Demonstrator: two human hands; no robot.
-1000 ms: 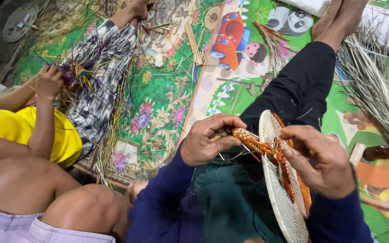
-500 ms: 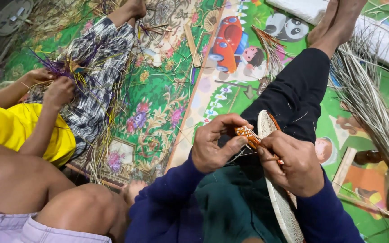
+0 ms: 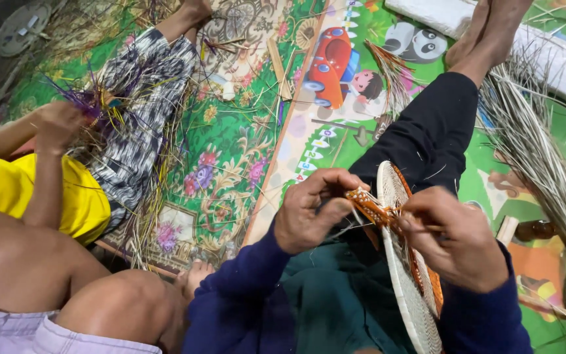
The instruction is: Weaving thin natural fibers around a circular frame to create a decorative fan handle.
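My left hand pinches the orange and white woven rim of a round flat basket disc that stands on edge over my lap. My right hand grips the same rim from the other side, fingers closed on a thin pale strand. The disc is cream coloured with an orange border. My leg in black trousers stretches out toward the top of the view.
A bundle of pale dry reeds lies at the right. A colourful floral and cartoon floor mat covers the floor. At the left a person in a yellow shirt handles purple and yellow strands. A bare knee is at bottom left.
The view has shifted slightly; my hands have stayed on the rim, the right hand pulling the strand a little. The person's hands at the left have risen with the purple strands.
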